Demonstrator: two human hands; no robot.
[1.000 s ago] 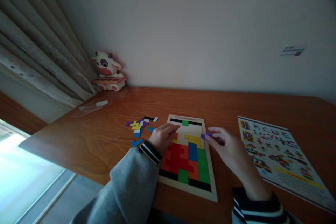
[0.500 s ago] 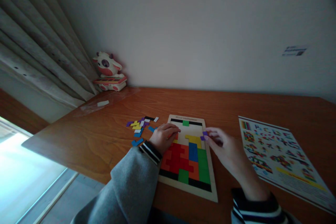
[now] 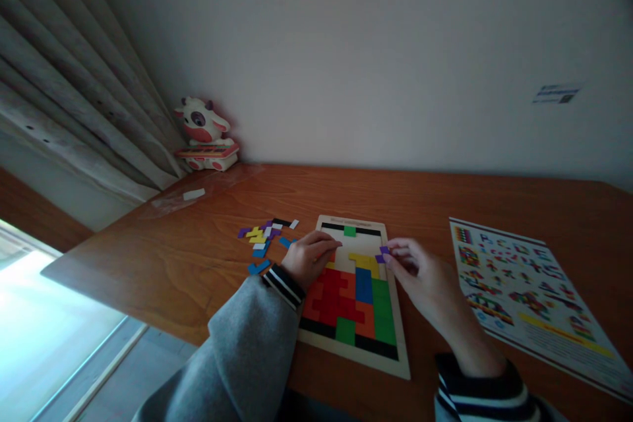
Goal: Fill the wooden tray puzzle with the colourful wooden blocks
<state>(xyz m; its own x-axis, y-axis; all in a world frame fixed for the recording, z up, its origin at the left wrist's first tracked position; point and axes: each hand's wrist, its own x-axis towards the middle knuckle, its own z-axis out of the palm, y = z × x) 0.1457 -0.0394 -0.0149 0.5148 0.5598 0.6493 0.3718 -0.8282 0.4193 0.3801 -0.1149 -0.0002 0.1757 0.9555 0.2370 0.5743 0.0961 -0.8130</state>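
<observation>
A wooden puzzle tray (image 3: 403,353) lies on the desk, partly filled with red, orange, blue, green, yellow and black block pieces. Its upper part shows pale bare base, with a green piece (image 3: 350,231) between black strips at the top. My right hand (image 3: 428,277) pinches a small purple puzzle piece (image 3: 382,255) at the tray's right edge, beside the yellow piece (image 3: 364,262). Over the tray's left side lies my left hand (image 3: 310,256), fingers closed together and tips pointing inward. Whatever may be under those fingers is hidden.
Loose puzzle pieces (image 3: 258,237) in several colours lie left of the tray. A printed pattern sheet (image 3: 524,290) is on the right. At the back left stands a cow-shaped toy (image 3: 205,135), near clear plastic film (image 3: 168,203) and a curtain (image 3: 74,79).
My right hand and the purple piece have shifted very slightly left and up. The left hand stays almost still over the tray.
</observation>
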